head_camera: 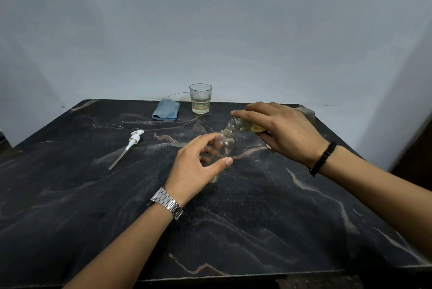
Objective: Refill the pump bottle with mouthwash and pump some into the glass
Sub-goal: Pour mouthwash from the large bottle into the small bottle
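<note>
A clear pump bottle (226, 146) stands upright mid-table with its neck uncovered. My left hand (198, 167) curls around its body, thumb in front. My right hand (280, 132) grips a clear mouthwash bottle (243, 125) tipped on its side, holding yellowish liquid. Its mouth meets the pump bottle's neck. The white pump head (133, 142) with its dip tube lies loose on the table to the left. A glass (200, 98) with a little pale yellow liquid stands at the table's far edge.
A folded blue cloth (166, 110) lies left of the glass near the back edge. The dark marbled table (257, 218) meets a pale wall behind. A thin wire runs along the wall behind the cloth.
</note>
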